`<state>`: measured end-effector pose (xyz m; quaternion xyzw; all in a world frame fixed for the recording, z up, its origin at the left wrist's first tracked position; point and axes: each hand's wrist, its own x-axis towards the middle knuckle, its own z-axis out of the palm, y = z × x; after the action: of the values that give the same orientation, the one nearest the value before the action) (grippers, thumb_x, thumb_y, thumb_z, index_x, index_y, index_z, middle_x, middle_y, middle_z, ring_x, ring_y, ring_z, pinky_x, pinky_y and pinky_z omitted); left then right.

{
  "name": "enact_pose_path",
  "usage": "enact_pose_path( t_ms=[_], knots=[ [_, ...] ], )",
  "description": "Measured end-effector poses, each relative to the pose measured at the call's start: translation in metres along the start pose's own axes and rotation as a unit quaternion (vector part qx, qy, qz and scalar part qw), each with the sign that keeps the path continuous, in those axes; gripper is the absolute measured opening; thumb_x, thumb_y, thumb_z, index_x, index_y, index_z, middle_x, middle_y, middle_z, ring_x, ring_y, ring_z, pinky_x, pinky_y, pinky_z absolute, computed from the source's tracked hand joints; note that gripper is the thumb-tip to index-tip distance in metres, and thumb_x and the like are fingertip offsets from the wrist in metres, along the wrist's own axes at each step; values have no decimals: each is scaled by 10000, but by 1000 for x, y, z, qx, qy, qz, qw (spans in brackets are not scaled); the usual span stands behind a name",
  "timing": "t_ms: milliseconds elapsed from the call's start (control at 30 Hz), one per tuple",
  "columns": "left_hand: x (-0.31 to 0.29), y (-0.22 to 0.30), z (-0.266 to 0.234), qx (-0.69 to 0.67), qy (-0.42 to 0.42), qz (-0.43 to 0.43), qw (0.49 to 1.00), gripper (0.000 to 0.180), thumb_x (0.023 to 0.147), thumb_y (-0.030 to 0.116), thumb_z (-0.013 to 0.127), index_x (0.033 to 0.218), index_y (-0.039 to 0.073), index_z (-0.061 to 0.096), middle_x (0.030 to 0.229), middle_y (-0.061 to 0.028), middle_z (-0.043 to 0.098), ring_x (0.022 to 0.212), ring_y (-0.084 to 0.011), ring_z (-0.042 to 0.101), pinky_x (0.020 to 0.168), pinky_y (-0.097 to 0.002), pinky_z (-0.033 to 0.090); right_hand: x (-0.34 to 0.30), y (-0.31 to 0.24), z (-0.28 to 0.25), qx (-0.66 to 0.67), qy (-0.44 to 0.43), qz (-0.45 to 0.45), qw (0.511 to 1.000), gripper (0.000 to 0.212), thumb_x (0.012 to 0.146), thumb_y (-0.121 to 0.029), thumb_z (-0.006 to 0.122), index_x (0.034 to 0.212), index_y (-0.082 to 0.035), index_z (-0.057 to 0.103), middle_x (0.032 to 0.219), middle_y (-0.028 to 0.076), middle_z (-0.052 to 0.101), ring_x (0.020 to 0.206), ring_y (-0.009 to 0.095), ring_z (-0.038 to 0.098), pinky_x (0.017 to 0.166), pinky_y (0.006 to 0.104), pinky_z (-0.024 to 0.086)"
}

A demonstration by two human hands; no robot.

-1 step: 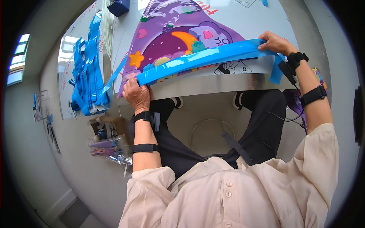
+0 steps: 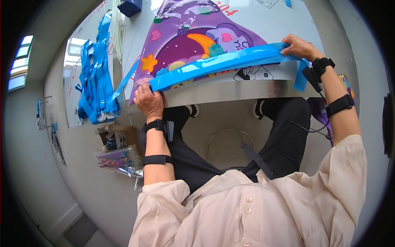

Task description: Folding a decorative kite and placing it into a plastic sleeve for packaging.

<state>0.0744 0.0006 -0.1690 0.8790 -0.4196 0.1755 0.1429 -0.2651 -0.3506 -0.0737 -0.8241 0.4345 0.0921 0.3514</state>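
Note:
A shiny blue plastic strip (image 2: 218, 62) stretches between my two hands, slanting up to the right. My left hand (image 2: 149, 101) is closed at the strip's left end, by the near edge of the table. Thumb and fingers of my right hand (image 2: 302, 48) pinch the other end, and a loose blue tail hangs below them. Under the strip lies a purple plastic sheet (image 2: 170, 51) printed with a moon, stars and cartoon figures. The strip covers part of the sheet's near edge. Another narrow blue length runs from my left hand's side toward a pile at the left.
Folded blue strips (image 2: 96, 78) are heaped on the left of the metal table (image 2: 230, 91). White cords (image 2: 117, 31) and a dark blue box (image 2: 129, 7) lie farther back. Below the table at left are a cardboard box (image 2: 131, 138) and clear-bagged printed goods (image 2: 119, 160).

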Motion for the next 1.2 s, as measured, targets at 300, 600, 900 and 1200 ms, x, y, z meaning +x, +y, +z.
enact_pose_path(
  t_ms=[300, 600, 900, 1200],
  knots=[
    [16, 9, -8, -46, 43, 160, 985, 190, 716, -42, 569, 893, 28, 576, 895, -133, 558, 857, -330, 549, 775, -405, 467, -4, 12, 5, 15, -14, -6, 1000, 201, 767, -88, 679, 905, 57, 661, 756, 97, 626, 735, 191, 578, 748, 332, 458],
    [25, 13, -15, -53, -10, 208, 977, 179, 727, -49, 546, 885, 0, 613, 861, -141, 555, 850, -324, 551, 782, -400, 478, 2, 16, 7, 39, 45, 2, 998, 199, 777, -104, 661, 893, 58, 659, 772, 101, 630, 755, 200, 584, 765, 329, 458],
    [31, 5, -24, -109, -65, 221, 967, 158, 749, -43, 545, 889, -17, 613, 925, -165, 599, 907, -338, 575, 821, -404, 480, 9, 17, 18, 18, 95, -4, 995, 190, 755, -93, 660, 869, 59, 662, 724, 104, 626, 714, 187, 585, 713, 313, 465],
    [33, -2, -41, -131, -94, 256, 953, 154, 751, -53, 532, 888, -24, 596, 933, -168, 599, 912, -348, 572, 838, -409, 478, -10, 13, 9, 87, 38, 24, 995, 180, 766, -81, 668, 896, 43, 671, 830, 99, 637, 800, 190, 580, 756, 303, 450]
  ],
)
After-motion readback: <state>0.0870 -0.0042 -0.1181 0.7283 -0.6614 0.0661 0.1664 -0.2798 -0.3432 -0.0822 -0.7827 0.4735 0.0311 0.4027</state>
